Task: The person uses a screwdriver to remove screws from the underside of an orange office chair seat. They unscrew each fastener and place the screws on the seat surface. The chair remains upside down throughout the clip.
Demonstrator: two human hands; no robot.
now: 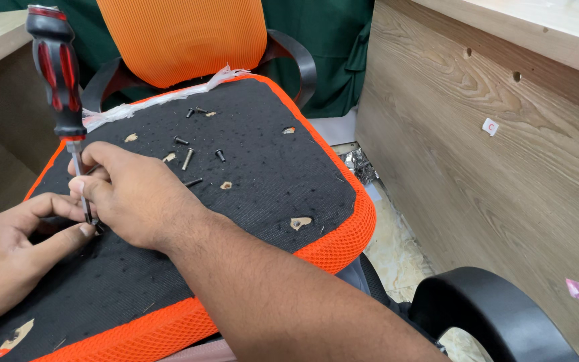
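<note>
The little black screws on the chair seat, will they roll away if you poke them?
The loose screws look round and smooth, so they would probably roll a little. The seat looks rough and soft, which likely stops them soon. They seem small and light, easy to flick.

Red-and-black screwdriver handle, black seat underside with orange mesh edging.

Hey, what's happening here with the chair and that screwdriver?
A person holds a red-and-black-handled screwdriver upright, tip down on the black mesh seat of an orange-edged office chair. The right hand pinches the shaft; the left hand steadies things near the tip. Several loose dark screws lie on the seat farther back.
</note>
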